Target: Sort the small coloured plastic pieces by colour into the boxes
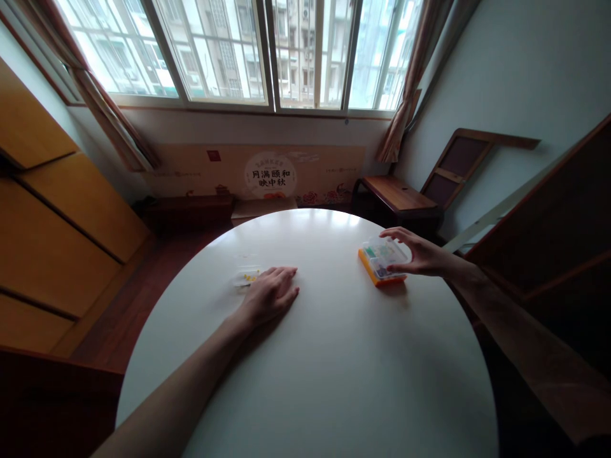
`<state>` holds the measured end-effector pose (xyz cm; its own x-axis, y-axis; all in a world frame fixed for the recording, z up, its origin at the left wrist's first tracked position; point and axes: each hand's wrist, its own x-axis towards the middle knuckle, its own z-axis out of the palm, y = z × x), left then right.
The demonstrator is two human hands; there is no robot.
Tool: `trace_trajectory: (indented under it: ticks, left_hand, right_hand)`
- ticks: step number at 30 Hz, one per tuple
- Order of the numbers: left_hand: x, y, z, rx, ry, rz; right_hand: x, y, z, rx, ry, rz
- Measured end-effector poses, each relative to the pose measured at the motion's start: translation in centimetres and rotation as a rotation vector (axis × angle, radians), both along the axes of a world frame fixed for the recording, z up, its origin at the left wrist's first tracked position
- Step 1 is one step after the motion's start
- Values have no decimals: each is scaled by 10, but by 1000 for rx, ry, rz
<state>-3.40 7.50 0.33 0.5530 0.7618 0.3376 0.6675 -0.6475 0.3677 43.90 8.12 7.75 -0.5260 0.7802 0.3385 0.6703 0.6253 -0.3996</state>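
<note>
On the right side of the round white table [324, 369], my right hand [414, 252] grips a clear plastic box [386, 254], thumb at the near edge and fingers at the far edge. Small green and dark pieces show blurrily through the plastic. An orange tray [369, 270] lies beneath the clear box; whether the two are joined I cannot tell. My left hand [271, 292] rests palm down on the table, its fingers stretched out. Just left of it lies a small clear container [242, 277] with yellow bits, partly hidden by the hand.
Beyond the table stand a low wooden seat [398, 194] and a folded-looking wooden frame [456, 166] by the right wall. A printed cardboard panel [329, 166] leans under the window. Wooden cabinets [57, 235] line the left side.
</note>
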Motion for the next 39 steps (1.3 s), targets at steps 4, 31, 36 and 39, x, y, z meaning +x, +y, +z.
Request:
trace_trajectory:
  ticks: [4,31,36,39]
  left_hand:
    - [0,0,0,2,12,0]
    - [2,-5,7,42,52,-33]
    - [2,-6,9,54,67,-41]
    - [0,-6,9,66,67,-48]
  right_hand:
    - [21,0,-14,-38,-7,-41]
    - [-77,-32,5,264,-54,-54]
    - [-158,-34,-38,162,-53,112]
    - [-185,-29,-64,89,-12,61]
